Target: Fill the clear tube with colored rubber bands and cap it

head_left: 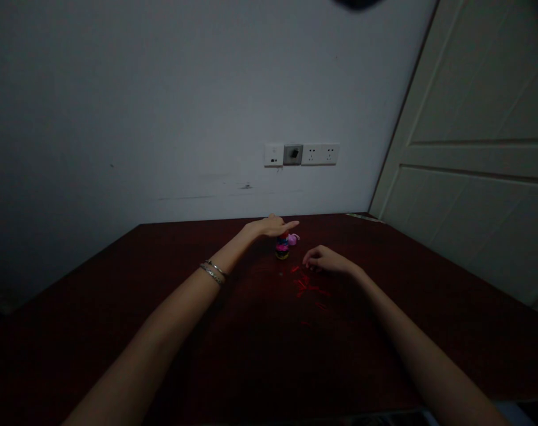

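1. Nearest: both bare forearms run up from the bottom edge over the dark red surface. Two thin bangles sit on the left wrist. Light is poor; small detail is hard to read.

2. Mid-distance: a scatter of small red sticks lies flat on the surface. Their long axes point different ways, most roughly toward 1–2 o'clock. The far end of the scatter sits just under the right hand.

3. Right hand: palm down, resting at the far end of the sticks, fingers curled toward 9 o'clock. Fingertips seem bunched close together at the surface; cannot tell whether they pinch a stick or only touch one.

4. A short stack of coloured rings stands upright at about 10 o'clock from the right fingertips, near but apart from them. A small pink object sits just beside its top, at 2 o'clock; its shape is too blurred to name.

5. Left hand: directly over the stack, palm down, forefinger stretched toward 3 o'clock, other fingers loosely folded. It looks to touch or hover at the top; contact not clear, nothing visibly gripped.

6. Key relation: the left hand is nearer the stack; the right is nearer the sticks.

7. Farthest: pale wall with a socket strip; a door at 2 o'clock.
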`<state>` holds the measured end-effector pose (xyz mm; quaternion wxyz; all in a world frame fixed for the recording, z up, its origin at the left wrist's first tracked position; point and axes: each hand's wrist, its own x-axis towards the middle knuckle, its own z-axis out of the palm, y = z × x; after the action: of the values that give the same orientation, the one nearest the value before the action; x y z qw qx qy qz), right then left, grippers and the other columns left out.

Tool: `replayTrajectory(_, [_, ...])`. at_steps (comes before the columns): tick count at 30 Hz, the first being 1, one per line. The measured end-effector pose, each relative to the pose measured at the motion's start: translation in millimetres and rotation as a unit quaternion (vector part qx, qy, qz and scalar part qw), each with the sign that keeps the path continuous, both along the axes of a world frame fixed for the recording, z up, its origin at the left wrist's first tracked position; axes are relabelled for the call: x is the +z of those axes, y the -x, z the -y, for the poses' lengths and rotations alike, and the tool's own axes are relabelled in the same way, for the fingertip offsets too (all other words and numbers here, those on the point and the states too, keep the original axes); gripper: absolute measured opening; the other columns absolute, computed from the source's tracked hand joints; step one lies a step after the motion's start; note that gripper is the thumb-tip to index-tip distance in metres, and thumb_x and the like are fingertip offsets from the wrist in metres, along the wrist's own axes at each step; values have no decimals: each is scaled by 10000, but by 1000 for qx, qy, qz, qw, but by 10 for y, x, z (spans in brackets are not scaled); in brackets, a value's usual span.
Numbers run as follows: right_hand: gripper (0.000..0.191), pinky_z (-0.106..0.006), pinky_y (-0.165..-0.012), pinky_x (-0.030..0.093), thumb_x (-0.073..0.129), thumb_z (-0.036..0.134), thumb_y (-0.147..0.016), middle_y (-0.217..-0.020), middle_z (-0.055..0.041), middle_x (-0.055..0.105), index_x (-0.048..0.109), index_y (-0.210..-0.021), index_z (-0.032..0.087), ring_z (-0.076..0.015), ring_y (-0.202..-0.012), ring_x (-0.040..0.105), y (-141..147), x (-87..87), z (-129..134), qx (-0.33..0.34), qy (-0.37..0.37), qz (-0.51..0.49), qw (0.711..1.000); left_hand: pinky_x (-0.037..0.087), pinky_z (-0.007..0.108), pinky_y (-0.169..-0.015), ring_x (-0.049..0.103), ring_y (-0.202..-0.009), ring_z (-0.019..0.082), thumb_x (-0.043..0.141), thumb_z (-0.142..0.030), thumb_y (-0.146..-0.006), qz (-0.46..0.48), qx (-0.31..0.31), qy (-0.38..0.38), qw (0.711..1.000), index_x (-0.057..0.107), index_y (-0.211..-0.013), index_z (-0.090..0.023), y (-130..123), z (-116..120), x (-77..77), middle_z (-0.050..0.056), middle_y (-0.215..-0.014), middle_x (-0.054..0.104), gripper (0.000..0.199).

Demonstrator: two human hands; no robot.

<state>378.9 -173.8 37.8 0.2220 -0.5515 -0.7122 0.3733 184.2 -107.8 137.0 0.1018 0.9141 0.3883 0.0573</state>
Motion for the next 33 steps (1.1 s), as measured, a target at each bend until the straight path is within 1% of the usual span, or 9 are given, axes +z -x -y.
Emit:
replayTrajectory(5, [181, -206, -527, 444, 499, 175, -685, -744, -59, 647, 642, -782, 121, -108, -606, 558, -9, -13, -21, 9, -4, 6, 1000, 319, 313, -827, 515, -771, 196, 279, -506, -865, 2, -35, -28, 999, 657, -611, -122, 11, -33, 21, 104, -602, 589, 596])
replayTrajectory(9, [187, -210, -517, 441, 492, 171, -688, -745, -64, 648, 642, -787, 117, -113, -603, 559, -3, -15, -22, 6, -5, 6, 1000, 348, 274, -692, 485, -629, 157, 333, -493, -849, 20, -24, -27, 999, 652, -602, -108, 47, -82, 27, 76, -522, 554, 558])
replayTrajectory(13, [174, -202, -517, 439, 493, 167, -696, -743, -59, 647, 638, -780, 120, -107, -601, 558, 11, -5, -8, 0, 0, 7, 1000, 297, 257, -552, 383, -485, 108, 356, -472, -843, 52, -14, -18, 998, 617, -549, -106, 88, -96, 25, 27, -442, 467, 537])
replayTrajectory(17, [172, -199, -528, 444, 497, 171, -701, -740, -58, 648, 640, -785, 124, -108, -611, 563, 7, -6, -10, 1, 3, 7, 1000, 234, 253, -505, 299, -450, 84, 408, -433, -823, 98, -9, -32, 995, 565, -479, -113, 130, -76, 29, -17, -383, 338, 496])
replayTrajectory(19, [168, -204, -540, 450, 508, 177, -697, -737, -58, 651, 642, -784, 125, -108, -609, 563, -1, -15, -18, 1, 3, 6, 1000, 212, 252, -497, 265, -450, 76, 421, -424, -813, 118, -18, -34, 992, 557, -475, -108, 152, -79, 30, -28, -387, 310, 483])
replayTrajectory(23, [172, -202, -535, 448, 512, 187, -698, -747, -62, 652, 644, -787, 122, -106, -606, 558, -16, -24, -27, 8, -1, 10, 1000, 205, 240, -497, 261, -467, 66, 428, -412, -799, 156, -43, -34, 986, 605, -549, -87, 200, -110, 31, -28, -439, 356, 447])
replayTrajectory(28, [210, -217, -530, 446, 493, 174, -710, -765, -56, 651, 653, -837, 123, -111, -593, 554, 14, 6, -2, 16, -35, 44, 998, 267, 222, -516, 369, -511, 79, 469, -381, -758, 197, -60, -45, 978, 657, -635, -91, 266, -104, 12, -15, -507, 459, 367])
replayTrajectory(31, [252, -239, -631, 460, 489, 138, -708, -802, -43, 666, 664, -890, 142, -127, -667, 578, 90, 23, 31, 20, -88, 74, 993, 343, 220, -582, 475, -610, 108, 487, -363, -744, 255, -41, -41, 965, 680, -731, -93, 313, -72, -60, 12, -617, 574, 332])
replayTrajectory(33, [276, -251, -714, 458, 488, 122, -708, -866, -45, 675, 667, -915, 149, -143, -755, 593, 164, 21, 60, 24, -120, 79, 989, 374, 221, -624, 515, -673, 121, 489, -349, -745, 298, -9, -34, 954, 683, -798, -97, 356, -60, -147, 30, -707, 622, 322])
